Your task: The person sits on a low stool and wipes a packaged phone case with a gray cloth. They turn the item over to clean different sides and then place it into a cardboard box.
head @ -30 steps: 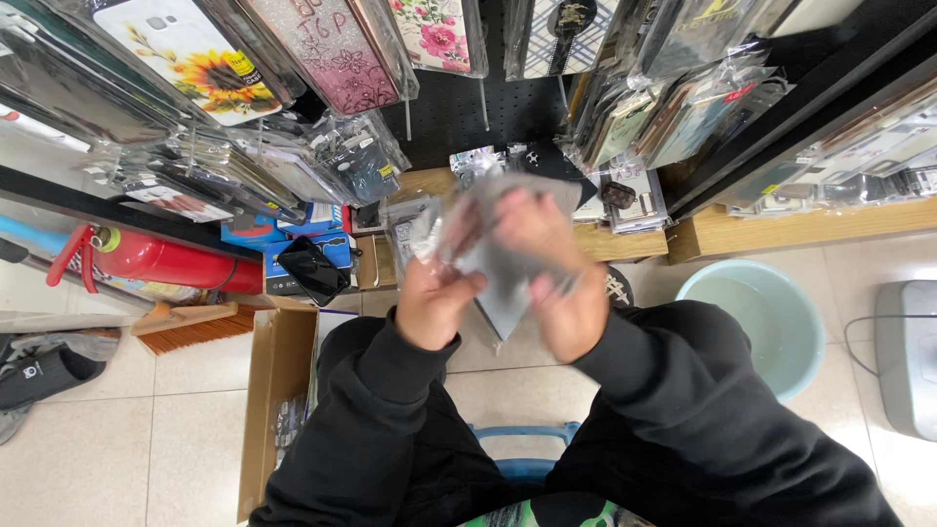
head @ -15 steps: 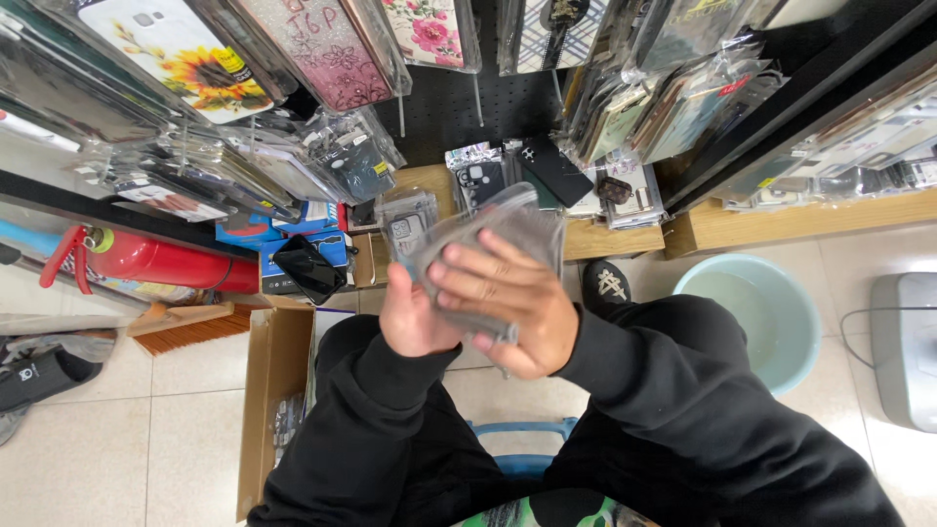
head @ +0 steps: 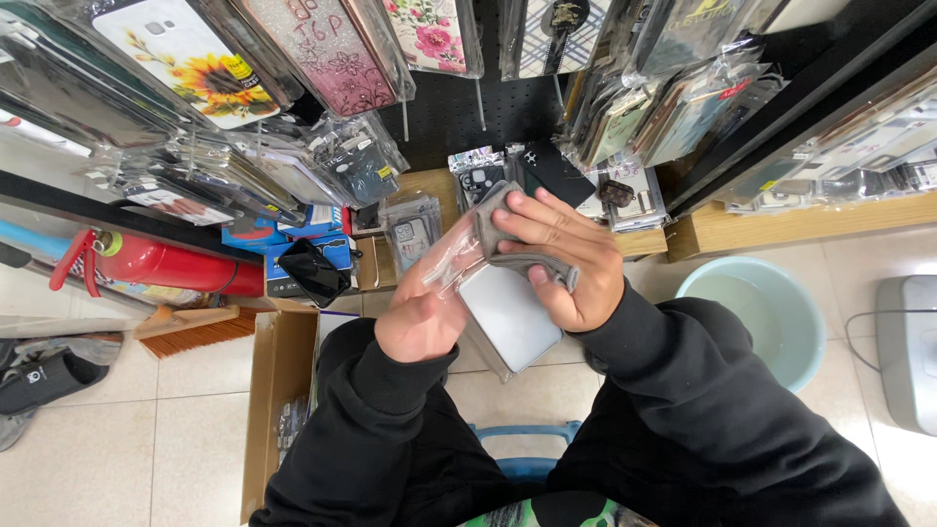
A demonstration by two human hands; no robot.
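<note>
Left hand [head: 422, 327] fingers clamped on clear-wrapped phone case [head: 508, 317]; right hand [head: 566, 259] fingers pressing grey cloth [head: 508, 239] onto it.

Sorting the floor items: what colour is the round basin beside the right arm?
Pale green-blue; the basin shows best in the head view.

The tiled floor [head: 117, 439] carries an open cardboard box [head: 278, 410], a red fire extinguisher [head: 166, 263] lying on its side, a brush [head: 200, 327], a dark shoe [head: 44, 376] at the left and a pale green basin [head: 756, 322] at the right. A low wooden shelf [head: 781, 226] runs along the wall, with packaged phone cases [head: 415, 229] lying on it.
</note>
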